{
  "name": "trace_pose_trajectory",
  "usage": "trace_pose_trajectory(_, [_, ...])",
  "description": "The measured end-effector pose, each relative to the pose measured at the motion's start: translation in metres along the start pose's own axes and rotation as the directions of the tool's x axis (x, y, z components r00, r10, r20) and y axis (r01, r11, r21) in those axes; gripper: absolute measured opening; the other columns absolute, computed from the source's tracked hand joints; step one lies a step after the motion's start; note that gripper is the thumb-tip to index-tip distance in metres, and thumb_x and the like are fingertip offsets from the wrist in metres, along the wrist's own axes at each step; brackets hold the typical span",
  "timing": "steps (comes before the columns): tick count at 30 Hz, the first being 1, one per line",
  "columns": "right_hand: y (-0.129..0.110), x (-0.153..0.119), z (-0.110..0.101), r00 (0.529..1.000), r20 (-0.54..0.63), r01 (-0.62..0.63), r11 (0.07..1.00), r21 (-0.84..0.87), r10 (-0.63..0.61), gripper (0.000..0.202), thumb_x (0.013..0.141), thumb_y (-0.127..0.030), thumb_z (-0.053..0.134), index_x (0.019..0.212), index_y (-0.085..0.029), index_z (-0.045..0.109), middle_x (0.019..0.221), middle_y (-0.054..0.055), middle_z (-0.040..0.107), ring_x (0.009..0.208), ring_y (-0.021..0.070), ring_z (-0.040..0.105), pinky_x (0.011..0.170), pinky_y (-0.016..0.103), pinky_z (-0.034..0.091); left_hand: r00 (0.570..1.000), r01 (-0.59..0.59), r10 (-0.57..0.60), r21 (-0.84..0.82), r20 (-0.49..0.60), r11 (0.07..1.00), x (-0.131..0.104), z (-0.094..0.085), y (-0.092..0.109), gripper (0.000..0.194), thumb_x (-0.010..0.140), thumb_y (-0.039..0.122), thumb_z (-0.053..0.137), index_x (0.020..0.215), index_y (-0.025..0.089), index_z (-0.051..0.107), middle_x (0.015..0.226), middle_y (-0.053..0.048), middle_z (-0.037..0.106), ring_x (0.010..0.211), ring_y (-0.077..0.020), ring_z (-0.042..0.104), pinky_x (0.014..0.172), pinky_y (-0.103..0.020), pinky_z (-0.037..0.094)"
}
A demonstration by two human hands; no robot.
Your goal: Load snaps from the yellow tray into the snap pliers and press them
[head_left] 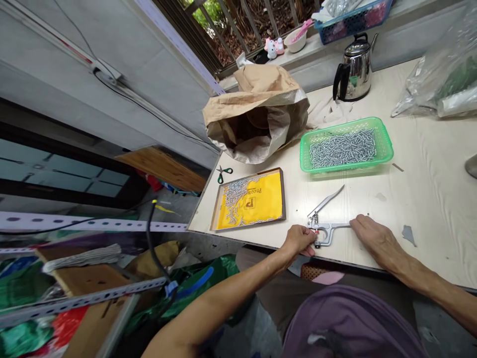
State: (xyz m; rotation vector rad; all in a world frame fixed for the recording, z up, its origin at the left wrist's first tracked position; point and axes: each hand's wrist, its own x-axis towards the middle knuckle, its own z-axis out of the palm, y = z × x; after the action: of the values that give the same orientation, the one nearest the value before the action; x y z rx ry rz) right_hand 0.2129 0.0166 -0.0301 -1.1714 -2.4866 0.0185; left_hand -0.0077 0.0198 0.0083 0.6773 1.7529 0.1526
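A silver metal hand tool [328,226] with a long angled lever and a small spring lies near the table's front edge. My left hand [300,239] pinches its left end, beside a small red part. The fingers of my right hand [372,237] are closed around the tip of the tool's straight arm. Beyond the tool stands a green basket [306,165] filled with small silver metal pieces [343,148]. To the left is a shallow tray [283,194] with a yellow lining, and more small metal pieces [234,194] are heaped on its left side.
Green-handled scissors [224,174] lie behind the tray. An open brown paper bag [257,114] stands behind them. A steel kettle [356,69] and a clear plastic bag [439,79] are at the back right. A metal shelf [93,222] is at the left.
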Motion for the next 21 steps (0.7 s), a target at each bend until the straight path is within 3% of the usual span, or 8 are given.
trace_pose_trajectory(3, [-0.001, -0.001, 0.003, 1.000, -0.015, -0.003, 1.000, -0.018, 0.002, 0.031, 0.078, 0.009, 0.036, 0.078, -0.018, 0.051, 0.074, 0.003, 0.053, 0.068, 0.0158, 0.050, 0.054, 0.026, 0.035, 0.998, -0.043, 0.042, 0.030, 0.035, 0.999, 0.000, -0.003, -0.001, 0.013, 0.078, 0.016, 0.067, 0.067, 0.012, 0.061, 0.037, 0.003, 0.054, 0.039, -0.0111, 0.058, 0.046, -0.017, 0.045])
trace_pose_trajectory(6, [-0.002, -0.003, 0.011, 0.996, -0.087, -0.019, 0.999, -0.040, 0.015, 0.031, 0.079, 0.009, 0.036, 0.077, -0.018, 0.051, 0.073, 0.003, 0.051, 0.068, 0.0163, 0.048, 0.056, 0.027, 0.034, 0.997, -0.001, 0.006, -0.068, 0.082, 0.998, 0.001, -0.006, -0.004, 0.013, 0.077, 0.018, 0.069, 0.069, 0.011, 0.061, 0.042, 0.001, 0.058, 0.040, -0.0101, 0.058, 0.047, -0.017, 0.047])
trace_pose_trajectory(10, [-0.002, -0.007, 0.024, 0.991, -0.129, -0.041, 0.998, -0.052, 0.034, 0.031, 0.083, 0.007, 0.035, 0.075, -0.019, 0.050, 0.072, 0.002, 0.048, 0.067, 0.0165, 0.045, 0.057, 0.029, 0.031, 0.999, -0.028, 0.034, -0.211, 0.025, 0.977, 0.002, -0.003, -0.010, 0.011, 0.079, 0.018, 0.068, 0.075, 0.010, 0.062, 0.042, 0.003, 0.056, 0.037, -0.0069, 0.053, 0.047, -0.017, 0.048])
trace_pose_trajectory(14, [0.001, 0.002, 0.022, 0.998, -0.023, -0.057, 0.995, -0.088, 0.055, 0.022, 0.084, 0.000, 0.045, 0.077, -0.019, 0.054, 0.074, 0.004, 0.051, 0.070, 0.0190, 0.044, 0.059, 0.031, 0.030, 0.998, -0.060, 0.053, -0.236, -0.036, 0.970, 0.002, 0.004, -0.012, 0.012, 0.080, 0.016, 0.067, 0.073, 0.011, 0.059, 0.043, 0.004, 0.055, 0.038, -0.0066, 0.053, 0.045, -0.016, 0.047])
trace_pose_trajectory(18, [0.001, 0.020, 0.007, 0.992, 0.121, 0.025, 0.999, -0.034, -0.021, 0.009, 0.087, -0.014, 0.056, 0.092, -0.019, 0.061, 0.081, 0.005, 0.057, 0.076, 0.0208, 0.045, 0.062, 0.031, 0.030, 0.998, -0.060, 0.056, -0.219, -0.025, 0.974, 0.001, 0.005, -0.010, 0.013, 0.079, 0.016, 0.069, 0.071, 0.010, 0.061, 0.042, 0.004, 0.054, 0.038, -0.0070, 0.054, 0.046, -0.016, 0.048])
trace_pose_trajectory(21, [-0.002, 0.027, 0.002, 0.984, 0.173, 0.045, 0.999, 0.013, -0.046, 0.012, 0.087, -0.010, 0.055, 0.091, -0.019, 0.062, 0.083, 0.005, 0.059, 0.078, 0.0196, 0.047, 0.064, 0.030, 0.032, 0.998, -0.058, 0.058, -0.204, -0.009, 0.977, -0.001, 0.003, -0.008, 0.010, 0.082, 0.013, 0.064, 0.072, 0.010, 0.061, 0.042, 0.004, 0.055, 0.038, -0.0062, 0.054, 0.046, -0.015, 0.048])
